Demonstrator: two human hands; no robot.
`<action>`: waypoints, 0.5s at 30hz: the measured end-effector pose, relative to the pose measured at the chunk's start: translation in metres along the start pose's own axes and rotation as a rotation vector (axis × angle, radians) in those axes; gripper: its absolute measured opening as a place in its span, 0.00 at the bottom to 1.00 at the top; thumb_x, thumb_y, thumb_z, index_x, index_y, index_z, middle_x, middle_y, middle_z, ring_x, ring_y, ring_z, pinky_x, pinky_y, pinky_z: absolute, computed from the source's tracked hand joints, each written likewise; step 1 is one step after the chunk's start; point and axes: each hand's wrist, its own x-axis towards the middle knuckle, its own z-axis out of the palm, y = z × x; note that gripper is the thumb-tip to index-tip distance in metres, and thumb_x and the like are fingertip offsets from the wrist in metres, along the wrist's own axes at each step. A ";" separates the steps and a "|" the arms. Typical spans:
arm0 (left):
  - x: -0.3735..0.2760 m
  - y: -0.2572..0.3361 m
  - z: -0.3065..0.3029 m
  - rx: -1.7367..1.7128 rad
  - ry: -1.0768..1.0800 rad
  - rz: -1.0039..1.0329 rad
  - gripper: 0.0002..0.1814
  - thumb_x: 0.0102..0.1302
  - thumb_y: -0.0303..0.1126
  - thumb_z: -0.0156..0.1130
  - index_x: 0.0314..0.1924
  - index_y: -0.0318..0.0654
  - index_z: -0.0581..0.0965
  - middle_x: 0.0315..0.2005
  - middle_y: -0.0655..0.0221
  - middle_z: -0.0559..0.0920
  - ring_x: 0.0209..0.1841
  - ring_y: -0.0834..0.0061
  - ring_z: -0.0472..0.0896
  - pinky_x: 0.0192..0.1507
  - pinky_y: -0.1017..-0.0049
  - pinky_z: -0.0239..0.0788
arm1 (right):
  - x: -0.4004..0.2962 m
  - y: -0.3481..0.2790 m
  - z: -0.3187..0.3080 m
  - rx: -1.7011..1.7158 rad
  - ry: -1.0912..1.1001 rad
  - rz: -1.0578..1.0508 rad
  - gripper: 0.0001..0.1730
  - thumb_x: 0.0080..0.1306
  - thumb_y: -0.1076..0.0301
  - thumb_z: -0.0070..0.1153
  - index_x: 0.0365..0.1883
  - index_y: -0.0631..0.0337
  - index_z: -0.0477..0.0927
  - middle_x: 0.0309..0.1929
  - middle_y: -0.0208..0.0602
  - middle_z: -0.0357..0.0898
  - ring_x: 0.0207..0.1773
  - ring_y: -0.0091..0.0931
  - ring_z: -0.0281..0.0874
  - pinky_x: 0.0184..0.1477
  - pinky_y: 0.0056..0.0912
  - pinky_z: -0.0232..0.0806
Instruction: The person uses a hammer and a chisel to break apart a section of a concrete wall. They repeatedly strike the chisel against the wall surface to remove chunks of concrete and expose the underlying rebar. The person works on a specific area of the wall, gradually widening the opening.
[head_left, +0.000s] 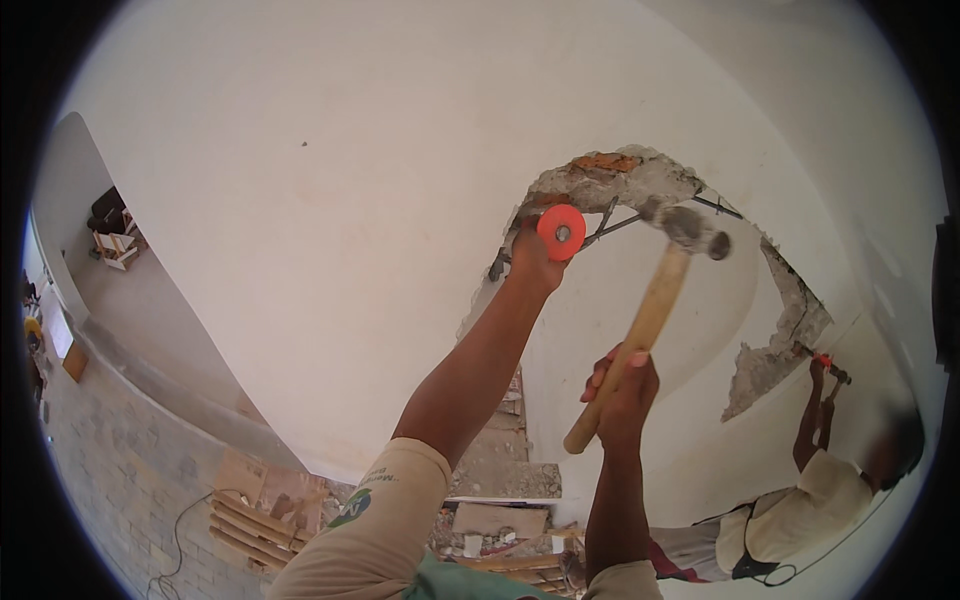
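Observation:
My left hand (531, 259) grips a chisel with a round red hand guard (574, 223), its struck metal end facing me. The chisel's tip is hidden behind the guard and hand, by the broken upper left edge of an opening in a white plastered wall (352, 225). In my right hand (630, 401) is the wooden handle of a hammer (654, 304). Its metal head, blurred, is raised to the right of the guard, apart from the chisel. Rough masonry (589, 184) with exposed orange brick lines the opening. Bent steel bars (619, 227) cross it behind the hammer.
At right, another person (799, 514) holds a hammer and a chisel with a red guard against the jagged masonry (787, 330). Below lie wooden poles (255, 529), rubble and a board (501, 519). A cable (178, 536) runs over the paved floor (142, 465) at left.

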 end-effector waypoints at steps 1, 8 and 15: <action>0.001 -0.001 -0.001 -0.013 -0.010 -0.001 0.16 0.70 0.32 0.33 0.55 0.46 0.65 0.51 0.68 0.72 0.51 0.72 0.74 0.51 0.68 0.70 | 0.002 -0.013 -0.003 0.039 0.065 -0.122 0.32 0.67 0.35 0.36 0.32 0.61 0.66 0.18 0.33 0.65 0.16 0.22 0.64 0.19 0.25 0.63; -0.009 -0.009 0.007 -0.026 0.025 -0.021 0.16 0.71 0.32 0.33 0.55 0.46 0.65 0.52 0.68 0.72 0.51 0.71 0.74 0.52 0.67 0.69 | 0.001 0.032 0.015 0.165 0.060 -0.246 0.33 0.64 0.31 0.39 0.32 0.58 0.65 0.19 0.32 0.65 0.16 0.23 0.63 0.20 0.26 0.64; -0.002 -0.002 -0.005 -0.026 -0.002 0.002 0.17 0.72 0.33 0.33 0.57 0.46 0.64 0.53 0.68 0.72 0.52 0.70 0.73 0.51 0.67 0.70 | 0.000 0.027 -0.001 0.036 0.012 0.138 0.29 0.68 0.37 0.37 0.31 0.59 0.65 0.17 0.30 0.64 0.14 0.21 0.62 0.18 0.23 0.63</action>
